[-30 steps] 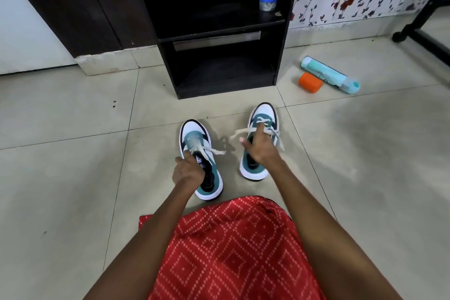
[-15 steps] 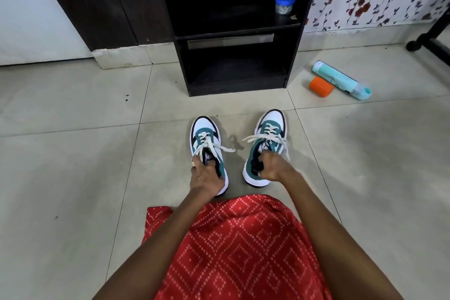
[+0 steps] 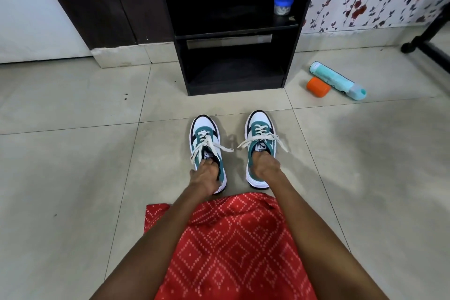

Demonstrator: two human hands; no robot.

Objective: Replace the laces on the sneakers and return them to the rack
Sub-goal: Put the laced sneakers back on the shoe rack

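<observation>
Your left hand (image 3: 206, 179) grips the left sneaker (image 3: 203, 126), right hand (image 3: 265, 168) the right sneaker (image 3: 259, 120), toes facing the rack (image 3: 291, 61), presumably for shelving.

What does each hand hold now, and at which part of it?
The left hand grips the left sneaker at the rim of its opening, behind the tongue. The right hand grips the right sneaker at the same place.

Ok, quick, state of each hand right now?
Left hand: closed, gripping the left sneaker at its collar.
Right hand: closed, gripping the right sneaker at its collar.
</observation>
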